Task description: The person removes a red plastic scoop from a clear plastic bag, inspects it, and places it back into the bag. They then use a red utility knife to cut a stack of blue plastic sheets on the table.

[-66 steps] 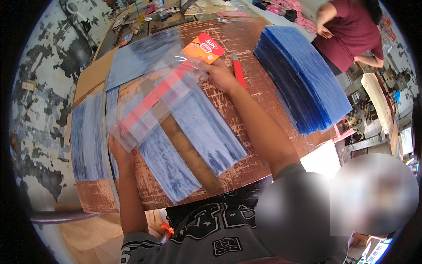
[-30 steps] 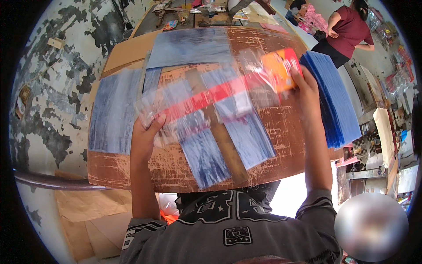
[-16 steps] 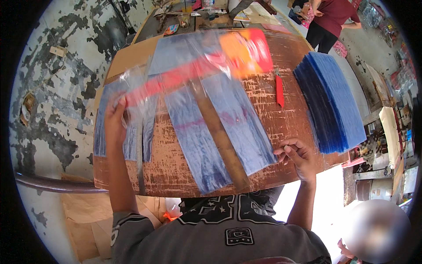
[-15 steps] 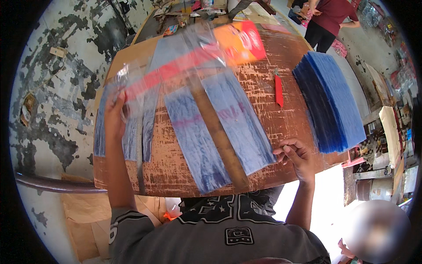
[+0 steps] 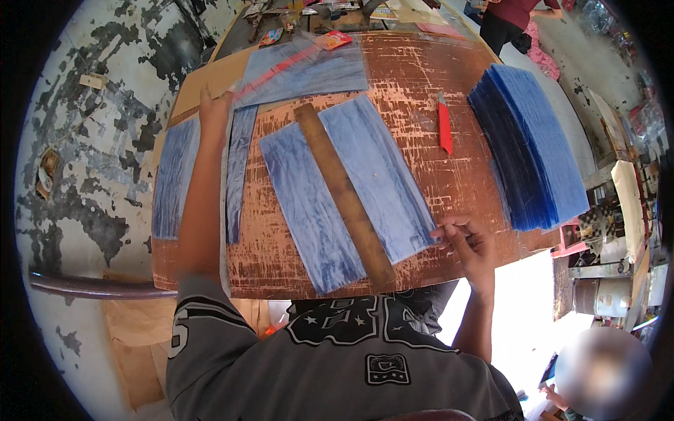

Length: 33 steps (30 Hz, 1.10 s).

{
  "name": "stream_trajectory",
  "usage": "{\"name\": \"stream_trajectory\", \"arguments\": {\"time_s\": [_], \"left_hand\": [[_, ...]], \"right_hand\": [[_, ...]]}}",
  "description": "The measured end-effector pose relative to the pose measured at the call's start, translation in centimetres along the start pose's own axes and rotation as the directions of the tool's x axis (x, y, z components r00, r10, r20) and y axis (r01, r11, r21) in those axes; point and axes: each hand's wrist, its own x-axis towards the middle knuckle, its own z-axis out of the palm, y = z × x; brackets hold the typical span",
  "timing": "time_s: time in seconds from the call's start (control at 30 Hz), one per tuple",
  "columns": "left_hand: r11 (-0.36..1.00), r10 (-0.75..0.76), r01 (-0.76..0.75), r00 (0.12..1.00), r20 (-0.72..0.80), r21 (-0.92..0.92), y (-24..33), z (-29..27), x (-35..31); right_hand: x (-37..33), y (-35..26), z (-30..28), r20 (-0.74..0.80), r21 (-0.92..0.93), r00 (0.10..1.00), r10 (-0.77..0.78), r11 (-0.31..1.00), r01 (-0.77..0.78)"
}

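At the far left of the table, my left hand (image 5: 215, 109) is closed at the near end of a clear plastic wrapper (image 5: 277, 74) with a red band and a red-orange end. The wrapper lies over blue film sheets (image 5: 323, 77) at the back. In the middle is a streaked blue sheet (image 5: 379, 175), slanted, with a brown wooden strip (image 5: 344, 193) lying lengthwise across it. My right hand (image 5: 469, 245) pinches at this sheet's near right corner. Farther up on the right lies a red utility knife (image 5: 444, 126).
A thick stack of blue sheets (image 5: 540, 147) stands at the table's right edge. More blue sheets (image 5: 175, 179) and a long narrow metal strip (image 5: 225, 210) lie on the left. Loose items clutter the far end. One person (image 5: 502, 21) stands beyond; another, blurred, is at lower right.
My left hand has moved away from me, and the plastic wrapper has gone from above the middle sheet down onto the back sheets. My right hand stays at the sheet's corner.
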Motion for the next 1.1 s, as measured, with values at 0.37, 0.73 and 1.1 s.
{"name": "stream_trajectory", "arguments": {"time_s": [0.37, 0.73, 1.1], "left_hand": [[0.342, -0.048, 0.914, 0.247, 0.968, -0.217, 12.4, 4.8, -28.5], [0.405, 0.157, 0.907, -0.192, 0.969, 0.115, 14.4, 7.7, -35.0], [0.644, 0.098, 0.762, -0.166, 0.981, 0.065, 17.6, 12.6, -32.4]], "right_hand": [[-0.7, -5.9, 11.9, 0.704, 0.133, 0.379, -0.601, 0.635, 0.761], [-2.6, -5.3, 17.0, 0.619, 0.199, -0.087, -0.780, 0.049, 0.979], [3.3, -9.1, 12.6, 0.752, 0.078, -0.181, -0.634, -0.187, 0.979]]}}
